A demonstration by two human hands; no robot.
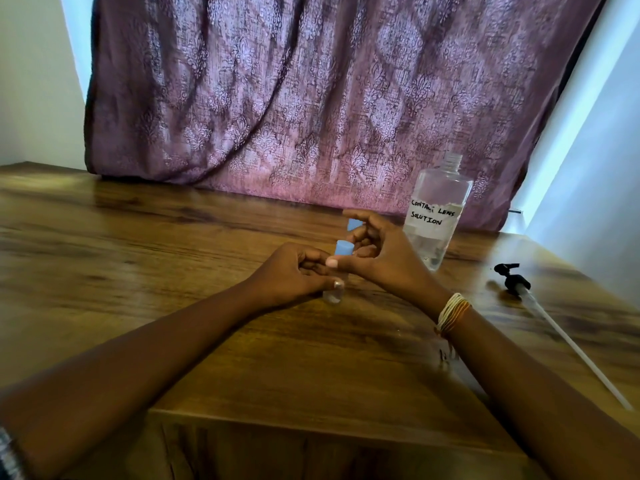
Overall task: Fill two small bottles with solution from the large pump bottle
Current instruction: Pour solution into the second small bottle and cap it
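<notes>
My left hand (294,271) grips a small clear bottle (333,293) that stands upright on the wooden table (173,254). The fingers of my right hand (384,258) pinch the blue cap (343,248) on top of that bottle. A second blue cap (353,224) shows just behind, under my right index finger; what it sits on is hidden by the hand. The large clear bottle (437,216), labelled "contact lens solution", stands to the right of my hands with its neck open and liquid low inside. Its black pump (512,277) lies on the table further right.
The pump's long white tube (571,344) stretches toward the table's near right edge. A purple patterned curtain (311,98) hangs behind the table's far edge. The table's front edge runs just below my forearms.
</notes>
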